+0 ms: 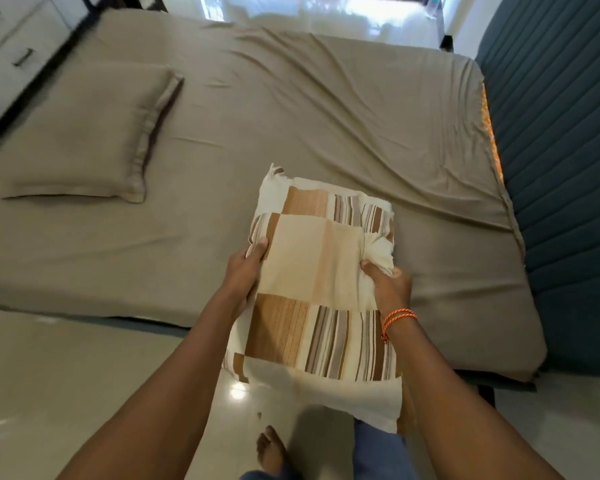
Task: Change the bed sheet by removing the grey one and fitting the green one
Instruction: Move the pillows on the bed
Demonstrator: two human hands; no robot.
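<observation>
The grey sheet (pixel 326 109) covers the whole mattress, wrinkled across its middle and right part. A grey pillow (pixel 90 133) lies on it at the left. I hold a cream and brown striped pillow (pixel 323 282) above the bed's near edge. My left hand (pixel 246 271) grips its left side. My right hand (pixel 388 282) bunches the fabric on its right side and wears an orange thread at the wrist. No green sheet is in view.
A blue padded headboard (pixel 561 161) runs along the bed's right side. White drawers (pixel 11 53) stand at the far left. Glossy tiled floor (pixel 66 375) lies in front of the bed, with my bare foot (pixel 271 452) on it. A bright doorway (pixel 326 15) is beyond the bed.
</observation>
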